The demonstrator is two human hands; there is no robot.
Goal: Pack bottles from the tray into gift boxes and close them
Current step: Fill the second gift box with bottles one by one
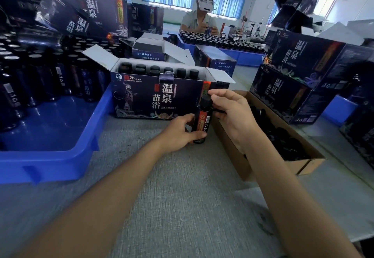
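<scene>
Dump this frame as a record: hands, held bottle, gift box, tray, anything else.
gift box: flaps open, packed bottles inside
bottle: upright, in front of gift box
left hand: grips bottle low on its body
right hand: pinches bottle at the cap
tray: blue, left of gift box, stocked at far end
cardboard box: right of hands, dark items inside

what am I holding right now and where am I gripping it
One bottle, standing on the table. Your left hand grips its lower body, and your right hand pinches it at the cap end.
</scene>
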